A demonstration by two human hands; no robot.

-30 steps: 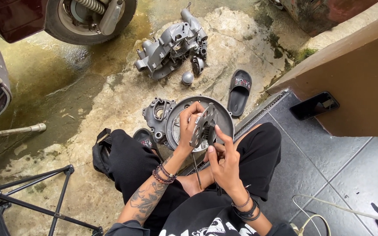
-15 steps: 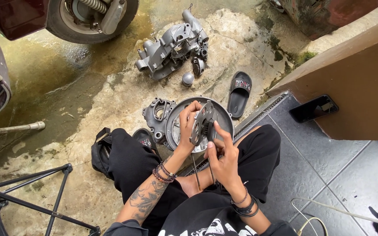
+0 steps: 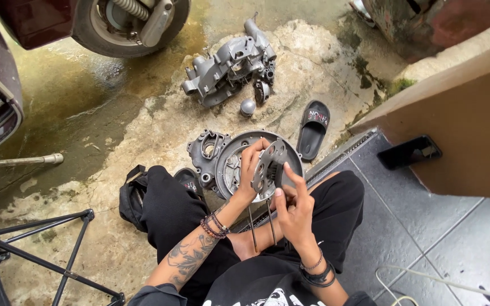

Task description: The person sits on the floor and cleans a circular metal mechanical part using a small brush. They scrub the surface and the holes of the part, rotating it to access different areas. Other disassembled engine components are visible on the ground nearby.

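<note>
- Between the two hands, a flat grey metal plate (image 3: 269,165) with several holes is held up on edge, just above the lap.
- Left hand (image 3: 250,170) clasps the plate's left rim, fingers curled over its top edge; right hand (image 3: 295,211) is closed lightly at the plate's lower right, index finger stretched up along its face.
- Two thin rods (image 3: 261,226) hang down from under the plate between the forearms; what holds them I cannot tell.
- Judging by this, the plate is being checked or lined up by hand; any next move calls for a steady two-handed hold.
- Directly behind the plate lies the round engine cover (image 3: 229,161) on the concrete, close but apart from it.
- Farther off sit a grey engine casing (image 3: 228,65), a black sandal (image 3: 313,130) and a scooter wheel (image 3: 131,22).
</note>
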